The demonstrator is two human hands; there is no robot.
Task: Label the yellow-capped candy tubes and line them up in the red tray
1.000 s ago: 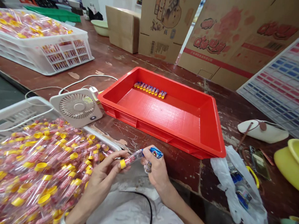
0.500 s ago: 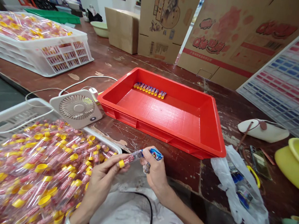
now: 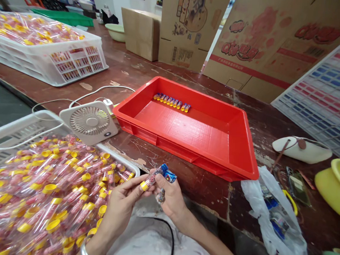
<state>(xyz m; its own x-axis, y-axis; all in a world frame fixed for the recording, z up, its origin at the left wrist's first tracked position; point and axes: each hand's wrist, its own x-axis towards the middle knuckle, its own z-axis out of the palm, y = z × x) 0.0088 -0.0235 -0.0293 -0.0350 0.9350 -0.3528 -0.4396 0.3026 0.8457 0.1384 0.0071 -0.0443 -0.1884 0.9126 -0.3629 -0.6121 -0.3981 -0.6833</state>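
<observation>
Blue printed wrapping juts from the right hand, whose curled fingers partly hide it, and a small greyish piece beneath is too blurred to make out. Yellow-capped, the clear tube shows pink contents and a blue upper end. It slants between both hands, the left hand pinching near its cap, the right gripping it higher up.

1 slim tilted tube, yellow end in left hand
</observation>
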